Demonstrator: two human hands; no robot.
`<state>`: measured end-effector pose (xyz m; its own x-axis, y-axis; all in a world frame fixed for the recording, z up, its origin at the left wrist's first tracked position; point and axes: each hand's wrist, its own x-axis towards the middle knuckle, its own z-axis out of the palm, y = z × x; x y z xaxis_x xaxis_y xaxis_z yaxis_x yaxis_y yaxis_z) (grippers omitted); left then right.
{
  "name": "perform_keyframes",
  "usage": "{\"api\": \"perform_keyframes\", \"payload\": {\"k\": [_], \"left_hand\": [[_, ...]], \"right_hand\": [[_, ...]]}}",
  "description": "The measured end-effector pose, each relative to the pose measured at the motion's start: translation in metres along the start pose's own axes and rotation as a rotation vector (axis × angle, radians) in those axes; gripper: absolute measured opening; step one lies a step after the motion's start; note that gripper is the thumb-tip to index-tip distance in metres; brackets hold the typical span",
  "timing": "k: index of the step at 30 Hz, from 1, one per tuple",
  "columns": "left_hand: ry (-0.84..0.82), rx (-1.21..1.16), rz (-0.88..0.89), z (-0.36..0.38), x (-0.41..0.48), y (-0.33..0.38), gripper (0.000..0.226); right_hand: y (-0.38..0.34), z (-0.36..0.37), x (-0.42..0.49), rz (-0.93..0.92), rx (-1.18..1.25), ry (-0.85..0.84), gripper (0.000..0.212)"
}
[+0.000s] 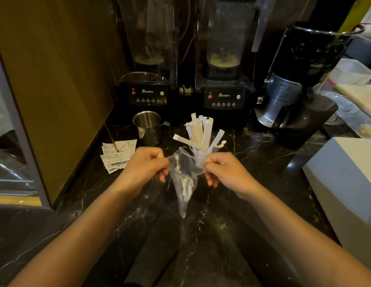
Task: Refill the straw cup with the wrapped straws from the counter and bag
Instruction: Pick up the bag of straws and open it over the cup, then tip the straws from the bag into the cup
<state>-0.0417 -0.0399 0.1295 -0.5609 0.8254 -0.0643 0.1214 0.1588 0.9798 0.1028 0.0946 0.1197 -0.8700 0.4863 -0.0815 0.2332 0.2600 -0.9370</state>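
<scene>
A clear plastic bag hangs above the black marble counter, stretched between both hands. My left hand pinches its left top edge and my right hand pinches the right top edge. A few white wrapped straws show through the bag's film. Just behind the bag stands a clear straw cup, mostly hidden by the bag. Several white wrapped straws fan out of the cup's top.
A steel pitcher stands left of the cup, with paper receipts on a spike further left. Two blenders and a dark juicer line the back. A white box sits at the right. A wooden panel bounds the left.
</scene>
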Motion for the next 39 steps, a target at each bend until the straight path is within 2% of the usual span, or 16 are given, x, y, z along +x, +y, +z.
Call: {"api": "perform_keyframes", "payload": {"k": [5,11,14,16,18,20,22,25,27,29,30,32,33,35,37,39], "left_hand": [[0.083,0.127,0.082,-0.017,0.002,0.008,0.037],[-0.15,0.408,0.097,-0.03,0.004,0.02,0.035],[-0.194,0.434,0.103,-0.032,0.005,0.027,0.034],[-0.17,0.403,0.127,-0.031,0.006,0.031,0.037],[-0.154,0.395,0.164,-0.03,0.008,0.037,0.038],[-0.153,0.431,0.219,-0.027,0.01,0.043,0.035],[-0.144,0.486,0.276,-0.022,0.009,0.051,0.033],[-0.155,0.544,0.345,-0.014,0.005,0.061,0.035],[-0.199,0.563,0.378,-0.008,0.0,0.066,0.033],[-0.278,0.57,0.413,-0.003,-0.007,0.07,0.033],[-0.327,0.573,0.427,-0.001,-0.011,0.072,0.033],[-0.416,0.567,0.443,0.003,-0.018,0.075,0.031],[-0.454,0.552,0.447,0.004,-0.021,0.077,0.028],[-0.52,0.5,0.468,0.0,-0.027,0.083,0.02],[-0.52,0.374,0.482,-0.011,-0.028,0.086,0.013],[-0.26,0.163,0.471,-0.024,-0.022,0.083,0.023]], "right_hand": [[-0.01,-0.024,0.003,-0.003,-0.254,0.006,0.027],[-0.021,-0.038,-0.001,-0.039,-0.477,-0.201,0.024],[-0.022,-0.038,-0.002,-0.049,-0.507,-0.261,0.025],[-0.02,-0.037,-0.002,-0.011,-0.373,-0.338,0.021],[-0.016,-0.032,-0.004,0.075,-0.007,-0.36,0.014],[-0.01,-0.024,0.0,0.257,0.377,-0.348,0.04],[-0.003,-0.01,0.006,0.47,0.609,-0.4,0.064],[0.001,0.017,0.016,0.64,0.789,-0.544,0.076],[-0.003,0.036,0.019,0.641,0.877,-0.627,0.074],[-0.017,0.048,0.017,0.648,1.053,-0.593,0.069],[-0.025,0.054,0.014,0.596,1.097,-0.599,0.058],[-0.027,0.06,0.014,0.468,1.036,-0.575,0.016],[-0.028,0.059,0.019,0.504,1.083,-0.499,0.034],[-0.033,0.052,0.017,0.529,1.132,-0.429,0.045],[-0.031,0.05,0.021,0.31,0.964,-0.392,0.041],[-0.035,0.04,0.026,0.207,0.906,-0.393,0.038]]}}
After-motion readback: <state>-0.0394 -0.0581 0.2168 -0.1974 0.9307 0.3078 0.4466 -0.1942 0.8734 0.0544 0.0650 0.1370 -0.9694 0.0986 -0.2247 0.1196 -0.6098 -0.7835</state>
